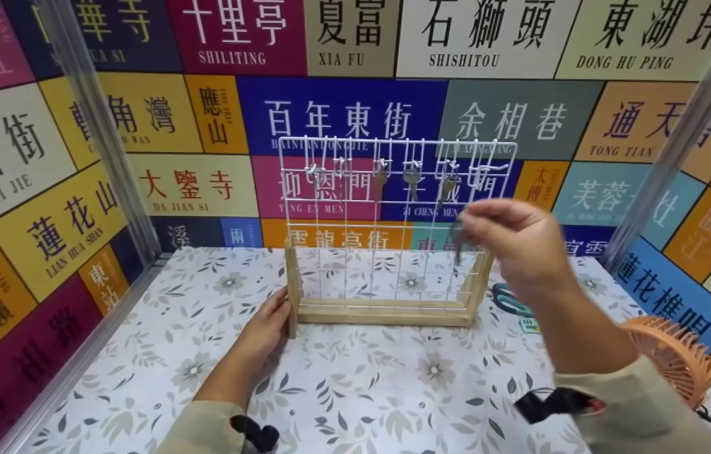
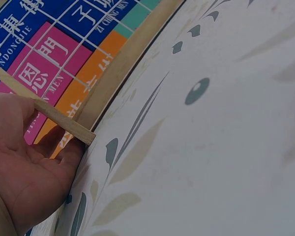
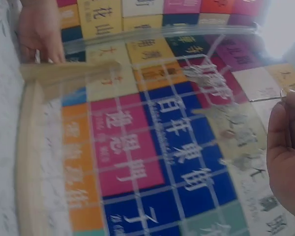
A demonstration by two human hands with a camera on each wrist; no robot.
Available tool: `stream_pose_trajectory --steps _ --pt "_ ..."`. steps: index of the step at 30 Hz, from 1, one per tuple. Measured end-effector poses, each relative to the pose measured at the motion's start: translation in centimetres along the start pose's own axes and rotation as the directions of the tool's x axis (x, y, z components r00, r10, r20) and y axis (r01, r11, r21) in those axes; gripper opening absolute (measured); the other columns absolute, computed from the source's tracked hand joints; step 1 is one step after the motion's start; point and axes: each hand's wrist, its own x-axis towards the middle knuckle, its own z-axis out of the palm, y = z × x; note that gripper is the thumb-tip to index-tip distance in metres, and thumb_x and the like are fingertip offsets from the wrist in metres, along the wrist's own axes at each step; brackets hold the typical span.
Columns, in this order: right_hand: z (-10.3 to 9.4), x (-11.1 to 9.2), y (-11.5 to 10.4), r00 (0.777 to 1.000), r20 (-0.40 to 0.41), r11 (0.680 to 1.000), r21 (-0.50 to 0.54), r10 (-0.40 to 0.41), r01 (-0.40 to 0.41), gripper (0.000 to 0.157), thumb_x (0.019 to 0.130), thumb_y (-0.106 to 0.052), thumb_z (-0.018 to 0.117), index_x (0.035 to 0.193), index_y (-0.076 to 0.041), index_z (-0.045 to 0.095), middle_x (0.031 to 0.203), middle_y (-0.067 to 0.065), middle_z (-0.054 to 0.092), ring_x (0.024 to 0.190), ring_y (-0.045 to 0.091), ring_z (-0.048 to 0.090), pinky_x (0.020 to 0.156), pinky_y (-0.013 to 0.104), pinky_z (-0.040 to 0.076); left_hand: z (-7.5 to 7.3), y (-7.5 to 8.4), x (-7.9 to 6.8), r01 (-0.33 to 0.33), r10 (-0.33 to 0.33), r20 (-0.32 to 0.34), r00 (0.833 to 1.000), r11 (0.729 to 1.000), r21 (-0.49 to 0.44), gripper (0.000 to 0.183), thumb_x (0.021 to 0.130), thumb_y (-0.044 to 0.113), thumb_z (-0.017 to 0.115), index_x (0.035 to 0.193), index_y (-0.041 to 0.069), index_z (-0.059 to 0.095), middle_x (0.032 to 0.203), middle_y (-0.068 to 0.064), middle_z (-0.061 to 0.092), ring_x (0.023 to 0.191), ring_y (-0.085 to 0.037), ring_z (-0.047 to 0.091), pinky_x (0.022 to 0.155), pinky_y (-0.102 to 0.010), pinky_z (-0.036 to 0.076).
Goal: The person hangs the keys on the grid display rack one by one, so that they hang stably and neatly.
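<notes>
A white wire grid rack (image 1: 346,225) on a wooden base (image 1: 387,315) stands upright on the table. Several metal keys (image 1: 448,185) hang from white hooks along its upper part. My left hand (image 1: 272,318) grips the left wooden leg (image 2: 64,119) near its foot, thumb on one side and fingers behind. My right hand (image 1: 522,243), raised in front of the rack's right side, pinches a thin dark key (image 1: 458,244) pointing down. In the right wrist view that key (image 3: 266,100) is blurred and partly covered by the fingers.
Behind the rack's right foot lie dark teal-handled scissors (image 1: 510,299), with a small green-and-white item (image 1: 528,325) beside them. An orange fan (image 1: 670,359) stands at the right, by my forearm. A floral cloth (image 1: 355,391) covers the table; sign-printed walls (image 1: 342,113) enclose it.
</notes>
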Motion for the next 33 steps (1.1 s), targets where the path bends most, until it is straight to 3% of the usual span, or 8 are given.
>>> stream_pose_trajectory --steps 5,13,22,29,33 --pt "-2.3 1.4 -2.7 0.994 -0.102 0.985 0.163 -0.039 0.055 0.025 0.089 -0.001 0.085 0.110 0.009 0.075 0.094 0.012 0.079 0.079 0.020 0.076 0.078 0.026 0.066 -0.1 -0.3 -0.1 -0.022 0.022 0.010 1.000 1.000 0.009 0.049 0.114 0.042 0.048 0.163 0.045 0.039 0.175 0.007 0.035 0.166 -0.022 0.028 0.137 -0.047 0.020" --pt "-3.7 3.4 -2.7 0.975 -0.223 0.985 0.169 -0.003 0.041 0.040 0.084 -0.014 0.092 0.117 0.006 0.077 0.101 0.009 0.079 0.083 0.020 0.074 0.080 0.024 0.065 -0.1 -0.1 -0.1 0.008 -0.008 -0.015 1.000 0.999 0.035 0.046 0.113 0.046 0.049 0.159 0.051 0.042 0.174 0.009 0.038 0.166 -0.024 0.029 0.137 -0.052 0.018" --pt "-3.9 4.3 -2.3 0.972 -0.232 0.970 0.240 0.019 0.038 0.032 0.085 -0.007 0.090 0.113 0.003 0.078 0.101 0.008 0.076 0.083 0.019 0.073 0.079 0.024 0.065 0.1 0.2 -0.2 0.011 -0.011 -0.014 1.000 1.000 0.026 0.048 0.113 0.045 0.050 0.160 0.049 0.042 0.174 0.010 0.038 0.166 -0.021 0.028 0.137 -0.048 0.020" --pt "-3.9 4.6 -1.7 0.966 -0.255 0.983 0.181 0.034 0.013 0.029 0.089 -0.012 0.088 0.115 -0.001 0.078 0.103 0.007 0.075 0.087 0.019 0.073 0.082 0.024 0.065 0.0 0.3 -0.2 0.006 -0.006 -0.001 1.000 1.000 0.004 0.046 0.114 0.044 0.048 0.159 0.050 0.043 0.172 0.010 0.039 0.165 -0.020 0.030 0.137 -0.047 0.021" --pt "-4.0 4.7 -1.2 0.968 -0.245 0.983 0.186 0.045 0.001 0.029 0.091 -0.012 0.086 0.116 -0.001 0.077 0.105 0.007 0.073 0.090 0.019 0.072 0.083 0.023 0.065 0.0 0.0 -0.1 -0.045 0.045 0.008 0.999 0.999 0.021 0.047 0.116 0.038 0.045 0.163 0.043 0.041 0.172 0.005 0.041 0.163 -0.025 0.036 0.136 -0.050 0.024"
